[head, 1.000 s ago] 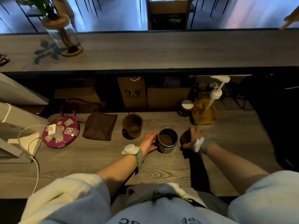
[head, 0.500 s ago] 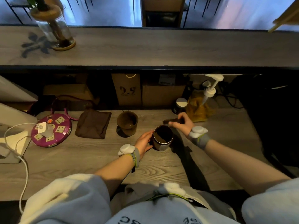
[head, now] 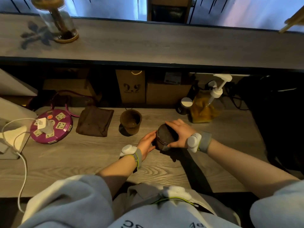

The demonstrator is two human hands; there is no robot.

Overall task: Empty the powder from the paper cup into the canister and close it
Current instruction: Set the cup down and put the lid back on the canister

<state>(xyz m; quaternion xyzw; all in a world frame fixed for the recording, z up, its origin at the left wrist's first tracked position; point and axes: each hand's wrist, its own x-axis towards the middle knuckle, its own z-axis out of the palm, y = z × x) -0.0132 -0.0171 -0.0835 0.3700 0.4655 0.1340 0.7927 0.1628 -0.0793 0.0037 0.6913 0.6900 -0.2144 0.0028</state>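
A round canister [head: 162, 142] with a metallic wall is being held on the grey, wood-grained table [head: 82, 155], near its middle. A dark, matte, disc-shaped lid [head: 167, 134] is being pressed onto its top by the right hand [head: 180, 134], whose fingers are being curled over the lid's far edge while the thumb is being set against the near side. The canister's wall is being cupped by the left hand [head: 147, 143], fingers loosely bent around its left side. The brown paper cup [head: 130, 120] is being left upright just behind and to the left, apart from both hands; little can be made out inside it. The canister's contents are being hidden by the lid, and whether the lid is fully seated cannot be told. A folded brown cloth [head: 94, 120] is lying beyond the cup.
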